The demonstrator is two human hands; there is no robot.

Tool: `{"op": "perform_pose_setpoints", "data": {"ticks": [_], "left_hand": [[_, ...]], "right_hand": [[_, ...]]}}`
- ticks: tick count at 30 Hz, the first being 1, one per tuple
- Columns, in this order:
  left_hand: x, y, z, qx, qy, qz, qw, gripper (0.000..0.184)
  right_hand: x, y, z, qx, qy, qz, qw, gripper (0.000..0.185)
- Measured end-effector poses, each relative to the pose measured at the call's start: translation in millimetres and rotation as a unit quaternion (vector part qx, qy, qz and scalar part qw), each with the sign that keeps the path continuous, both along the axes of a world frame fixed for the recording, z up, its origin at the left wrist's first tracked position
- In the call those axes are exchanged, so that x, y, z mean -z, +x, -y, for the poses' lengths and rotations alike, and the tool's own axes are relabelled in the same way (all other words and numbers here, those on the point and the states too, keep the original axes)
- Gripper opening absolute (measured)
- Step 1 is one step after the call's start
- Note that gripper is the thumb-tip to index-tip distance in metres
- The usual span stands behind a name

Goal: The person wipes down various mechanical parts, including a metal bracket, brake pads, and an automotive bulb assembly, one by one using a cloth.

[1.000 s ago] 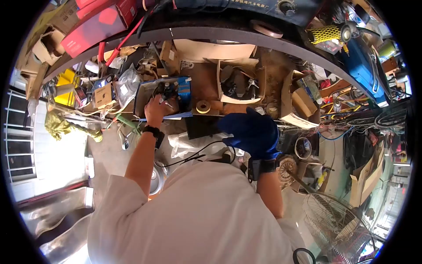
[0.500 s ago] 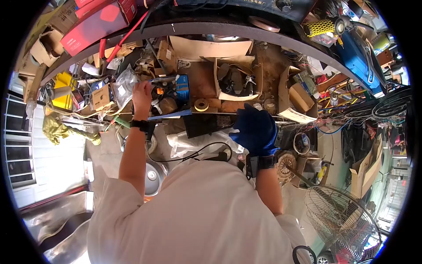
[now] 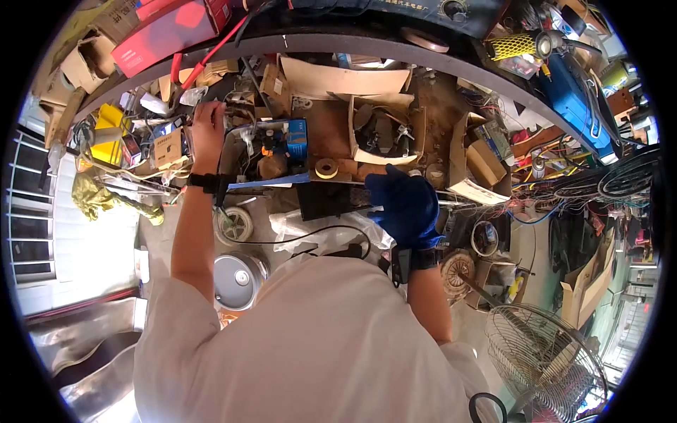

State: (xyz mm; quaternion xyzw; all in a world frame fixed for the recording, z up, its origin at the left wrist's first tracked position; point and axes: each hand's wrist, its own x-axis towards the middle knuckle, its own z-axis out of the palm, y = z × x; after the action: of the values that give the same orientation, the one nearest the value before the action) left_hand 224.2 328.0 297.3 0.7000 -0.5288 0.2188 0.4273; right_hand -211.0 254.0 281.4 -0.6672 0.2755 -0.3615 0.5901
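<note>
My left hand (image 3: 208, 134), bare and with a black band at the wrist, reaches over the clutter just left of an open blue box (image 3: 297, 141). Its fingers are curled in, and what they grip, if anything, is hidden. Small parts fill the blue box, including a round brownish piece (image 3: 272, 166). A blue glove covers my right hand (image 3: 405, 208), which hovers at the bench's near edge with thumb and fingers apart and nothing visible in it. Beyond this hand stands a cardboard box (image 3: 357, 149) of dark brake pads (image 3: 383, 132). A yellow tape roll (image 3: 326, 168) lies between the boxes.
A dark shelf edge (image 3: 338, 46) crosses above the bench. Another open carton (image 3: 465, 176) stands at the right, near tangled cables (image 3: 606, 176). A black cable (image 3: 310, 243) loops before my body. On the floor are a metal drum (image 3: 236, 285) and a fan (image 3: 543, 352).
My left hand has moved left and farther away, off the blue box's corner. The clear plastic bag beside it is no longer visible there. My gloved right hand has shifted slightly left.
</note>
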Motion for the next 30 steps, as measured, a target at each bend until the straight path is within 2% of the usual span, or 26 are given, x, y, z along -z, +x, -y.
{"op": "perform_pose_setpoints", "data": {"ticks": [3,6,7,10,13,16,17,20,21,24,30], "left_hand": [[-7.5,7.8,-3.5,-0.026,0.024,-0.069,0.997,0.013],[-16.2,7.4,-2.1,-0.035,0.003,-0.006,0.999,0.012],[-17.8,4.5,-1.3,-0.034,0.005,-0.023,0.999,0.012],[-23.1,-4.3,2.8,-0.027,0.045,0.057,0.997,0.011],[15.3,14.9,9.6,0.036,0.223,0.15,0.963,0.011],[18.2,14.0,6.1,-0.021,0.194,0.109,0.975,0.01],[14.9,8.5,5.5,-0.021,0.185,0.128,0.974,0.011],[2.1,-3.2,3.8,-0.027,0.224,0.126,0.966,0.012],[-4.0,-7.5,5.4,-0.039,0.177,0.141,0.973,0.014],[-34.1,-27.1,8.5,-0.067,0.151,0.097,0.981,0.016],[-100.3,-89.7,18.2,0.033,0.039,0.022,0.998,0.016]], "right_hand": [[-5.0,-2.5,0.4,0.01,-0.024,-0.01,1.0,0.045],[-7.3,-3.9,-1.0,0.012,-0.041,-0.02,0.999,0.042],[-7.9,-4.2,-1.4,0.014,-0.044,-0.022,0.999,0.041],[-9.9,-5.1,-1.4,0.019,-0.05,-0.022,0.998,0.039],[-11.0,-6.0,-1.7,0.02,-0.054,-0.02,0.998,0.037],[-14.3,-6.1,0.0,0.022,-0.061,-0.02,0.998,0.034],[-15.1,-7.1,0.0,0.022,-0.063,-0.02,0.998,0.033],[-14.4,-8.3,0.7,0.02,-0.069,-0.025,0.997,0.031],[-15.9,-8.3,-0.1,0.02,-0.072,-0.027,0.997,0.03],[-17.3,-7.4,0.2,0.018,-0.083,-0.03,0.996,0.028],[-30.4,-3.6,1.4,0.02,-0.126,-0.038,0.991,0.024]]}}
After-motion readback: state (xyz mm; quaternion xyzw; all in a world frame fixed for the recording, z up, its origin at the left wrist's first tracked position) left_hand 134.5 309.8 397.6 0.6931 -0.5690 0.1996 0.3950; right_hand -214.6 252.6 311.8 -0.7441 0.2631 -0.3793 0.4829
